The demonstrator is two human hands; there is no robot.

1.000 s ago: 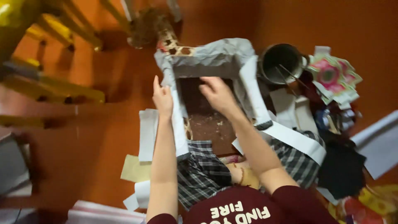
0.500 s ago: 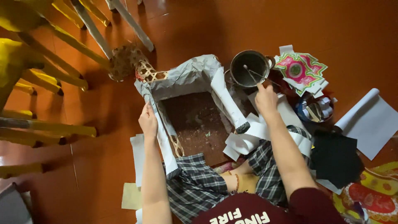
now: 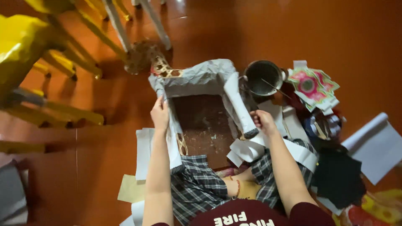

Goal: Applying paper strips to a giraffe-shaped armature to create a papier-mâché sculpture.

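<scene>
Orange floor (image 3: 104, 138) spreads under everything, and we sit on it with the paper-lined tray (image 3: 201, 121) between our knees. Our left hand (image 3: 160, 115) rests on the tray's left wall, fingers curled together over the white paper edge. Our right hand (image 3: 261, 121) sits at the tray's right wall, fingers bunched and seemingly pinching the loose white paper strip (image 3: 238, 106) there, though we cannot tell the grip exactly. Just beyond the tray's far right corner stands a metal pot (image 3: 264, 77) with a thin stick in it; cut paper sheets (image 3: 144, 152) lie beside the tray's left wall. We judge that a hard tug could tear the crumpled lining, and a sweeping right elbow or wrist could tip the pot so near the tray.
</scene>
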